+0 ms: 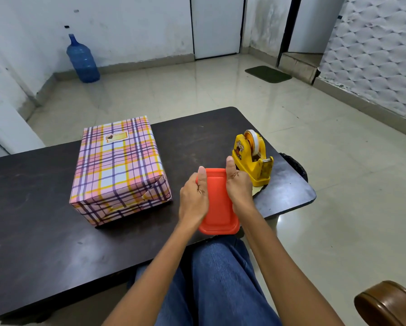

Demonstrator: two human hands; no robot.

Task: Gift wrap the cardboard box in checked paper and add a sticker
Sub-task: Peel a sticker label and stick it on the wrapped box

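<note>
Cardboard box (119, 170), fully wrapped in checked paper, lies flat on the left-centre of the dark worktop (32, 231), its long axis running away from the person, a folded end facing near, the sticker (116, 136) on top at the far end. Left hand (193, 198) and right hand (238, 184) grip an orange container (218, 208) by its long sides, thumbs on top, fingers curled under it. Yellow tape dispenser (252, 158) stands just beyond the right hand; the box stands apart, unobstructed.

Checked box (119, 170) (sticker (116, 136) atop), orange container (218, 203)
</note>
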